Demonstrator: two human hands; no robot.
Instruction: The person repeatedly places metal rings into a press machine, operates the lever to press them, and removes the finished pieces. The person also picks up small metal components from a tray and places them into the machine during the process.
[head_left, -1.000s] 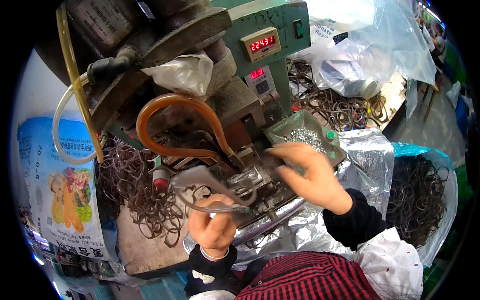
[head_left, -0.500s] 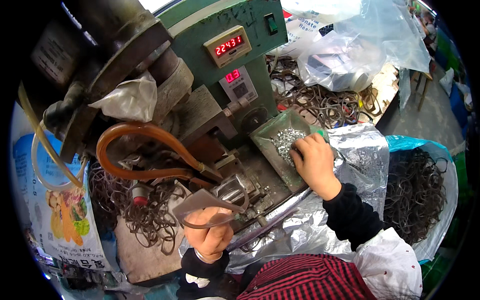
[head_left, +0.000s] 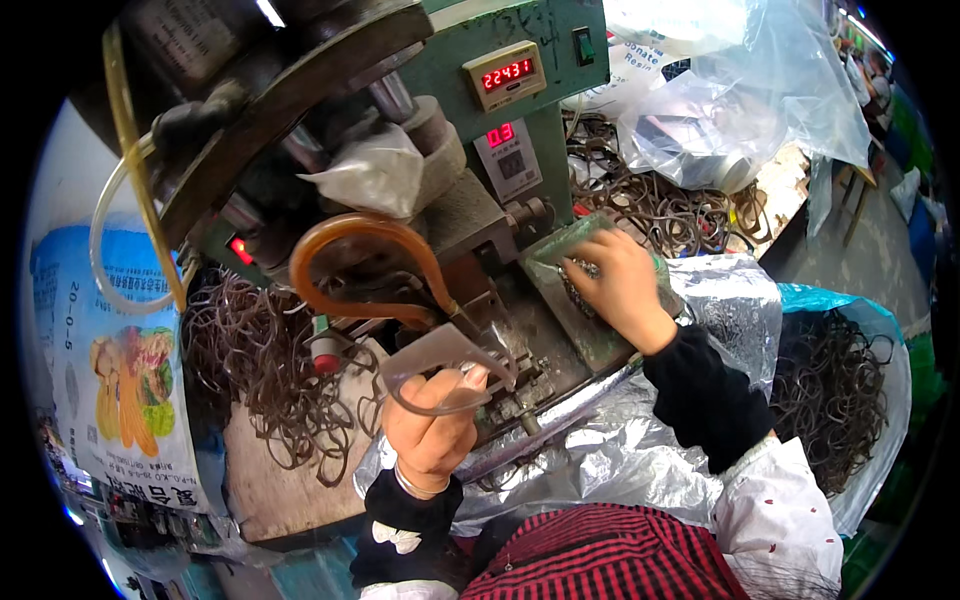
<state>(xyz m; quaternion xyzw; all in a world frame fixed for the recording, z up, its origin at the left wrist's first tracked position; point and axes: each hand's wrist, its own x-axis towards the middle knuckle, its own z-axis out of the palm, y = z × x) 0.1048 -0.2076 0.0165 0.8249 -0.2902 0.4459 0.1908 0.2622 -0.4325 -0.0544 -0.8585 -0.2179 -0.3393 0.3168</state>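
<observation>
A translucent grey-brown plastic band [head_left: 412,368], curved into a loop, is in my left hand [head_left: 432,435]; the fingers close around its lower edge. It is held up in front of the machine's small metal fixture [head_left: 520,392]. My right hand [head_left: 628,292] reaches over a green metal tray [head_left: 612,338] at the machine's right side. Its fingers are bent and drawn together over small shiny metal pieces [head_left: 573,290]. Whatever lies between these fingertips is hidden.
The green press machine [head_left: 450,35], with red lit displays and an orange hose [head_left: 300,270], rises ahead. Dark plastic loops lie heaped at left [head_left: 265,370] and behind the tray [head_left: 690,210]. More fill a bag [head_left: 900,400] at right. Silver foil sheeting [head_left: 600,430] covers the front.
The view has shifted, so the machine sits further right. My left hand has turned the band upright and away from the fixture. My right hand's fingers have drawn closer together over the metal pieces.
</observation>
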